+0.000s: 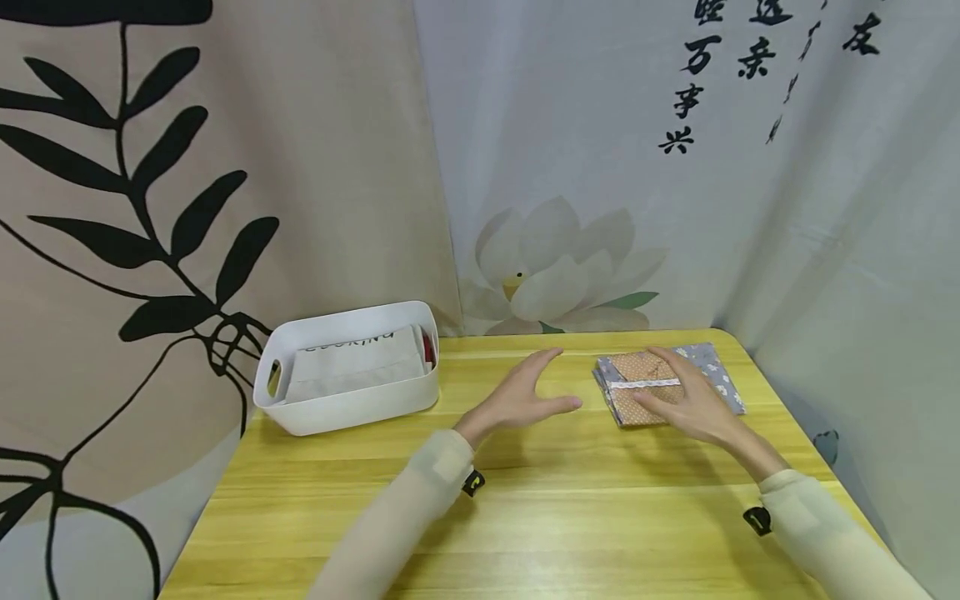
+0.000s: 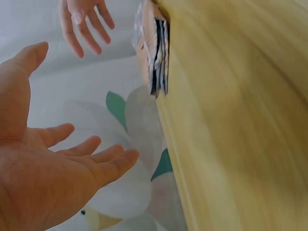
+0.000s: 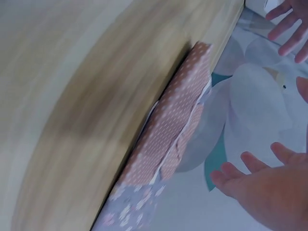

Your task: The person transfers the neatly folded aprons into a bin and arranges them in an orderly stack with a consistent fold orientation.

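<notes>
A folded stack of cloth lies at the table's right side, brown with white dots and a white lace strip, with grey-blue floral fabric beyond it. Several layers show along the stack's edge in the left wrist view. My right hand hovers over the cloth with fingers spread; the right wrist view shows a gap between this hand and the fabric. To the left of the stack, my left hand is held above the table, thumb and fingers apart, holding nothing.
A white plastic basket stands at the back left of the wooden table. In it lie a white item with dark lettering and something red. Printed curtains hang behind the table.
</notes>
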`<state>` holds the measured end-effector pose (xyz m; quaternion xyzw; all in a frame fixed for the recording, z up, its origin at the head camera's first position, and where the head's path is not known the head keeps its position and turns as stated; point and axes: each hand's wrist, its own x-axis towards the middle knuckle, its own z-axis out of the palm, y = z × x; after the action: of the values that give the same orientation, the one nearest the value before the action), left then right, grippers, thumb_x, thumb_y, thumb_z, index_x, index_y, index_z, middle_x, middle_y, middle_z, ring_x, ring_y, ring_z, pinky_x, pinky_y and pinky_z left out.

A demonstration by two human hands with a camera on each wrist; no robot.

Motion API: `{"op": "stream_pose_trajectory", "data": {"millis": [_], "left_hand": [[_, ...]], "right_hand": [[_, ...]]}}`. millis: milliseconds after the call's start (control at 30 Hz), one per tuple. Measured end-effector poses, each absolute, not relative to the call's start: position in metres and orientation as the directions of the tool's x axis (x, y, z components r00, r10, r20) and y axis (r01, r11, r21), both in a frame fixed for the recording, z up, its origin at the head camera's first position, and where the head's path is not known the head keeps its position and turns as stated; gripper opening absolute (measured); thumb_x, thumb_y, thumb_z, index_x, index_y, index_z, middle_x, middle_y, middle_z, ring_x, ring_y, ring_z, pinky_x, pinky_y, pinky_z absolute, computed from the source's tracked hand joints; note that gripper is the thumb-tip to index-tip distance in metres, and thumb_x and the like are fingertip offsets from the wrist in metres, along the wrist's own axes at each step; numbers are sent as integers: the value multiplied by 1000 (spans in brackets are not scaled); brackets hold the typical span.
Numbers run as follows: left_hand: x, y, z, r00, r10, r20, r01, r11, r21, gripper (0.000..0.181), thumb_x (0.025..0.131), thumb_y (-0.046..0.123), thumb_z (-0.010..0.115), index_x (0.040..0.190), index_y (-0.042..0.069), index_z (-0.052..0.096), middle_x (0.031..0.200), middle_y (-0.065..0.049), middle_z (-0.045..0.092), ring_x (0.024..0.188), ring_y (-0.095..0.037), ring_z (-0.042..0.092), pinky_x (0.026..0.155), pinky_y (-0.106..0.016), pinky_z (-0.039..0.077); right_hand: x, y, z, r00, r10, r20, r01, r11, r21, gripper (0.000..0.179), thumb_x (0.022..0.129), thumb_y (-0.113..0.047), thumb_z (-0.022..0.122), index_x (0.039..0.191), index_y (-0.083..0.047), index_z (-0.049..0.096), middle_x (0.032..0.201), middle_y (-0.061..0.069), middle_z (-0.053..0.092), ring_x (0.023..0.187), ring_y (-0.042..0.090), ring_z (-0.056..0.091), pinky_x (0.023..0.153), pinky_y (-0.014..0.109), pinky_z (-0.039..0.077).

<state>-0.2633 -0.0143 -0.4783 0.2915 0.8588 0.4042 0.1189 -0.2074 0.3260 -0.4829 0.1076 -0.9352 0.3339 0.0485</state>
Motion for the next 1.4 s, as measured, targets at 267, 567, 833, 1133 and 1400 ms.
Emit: {"op": "stream_pose_trajectory", "data": {"millis": [267,567,833,1133,1400], "left_hand": [[-259,11,-489,-795,607,2,386,504,772,99,101,68,72,181,32,27,189,-4,29,175,-34,30,140,-65,33],[-257,42,-500,-814,580,21,369,489,790,96,104,57,74,181,24,27,187,-8,31,173,-36,33,139,-64,35],[-255,62,-504,-824,567,10,348,492,798,95,105,55,74,181,21,28,186,-8,34,173,-35,34,139,-61,36],[-255,79,-513,-840,540,-46,279,504,818,99,106,63,69,182,20,24,187,-7,31,174,-35,32,140,-60,34],[-257,90,-519,-878,476,-49,226,502,835,92,107,57,70,180,17,29,185,-9,37,171,-36,36,139,-59,36]], "right_hand": [[-203,356,-489,-983,-120,141,-181,786,-591,91,104,-49,78,177,-14,35,179,32,36,160,67,36,115,94,35],[-203,387,-497,-990,-55,128,-118,814,-568,96,105,-50,77,177,-8,31,176,40,34,158,71,33,118,92,32],[-207,411,-502,-993,-34,112,-92,814,-574,100,107,-49,75,178,1,24,175,44,31,157,72,32,117,92,32],[-214,431,-508,-999,-3,54,-33,826,-562,102,109,-54,70,179,1,18,178,43,25,157,73,28,117,94,29],[-224,434,-509,-1000,10,5,6,833,-554,105,109,-60,67,179,0,16,179,42,22,158,73,27,118,93,30]]}}
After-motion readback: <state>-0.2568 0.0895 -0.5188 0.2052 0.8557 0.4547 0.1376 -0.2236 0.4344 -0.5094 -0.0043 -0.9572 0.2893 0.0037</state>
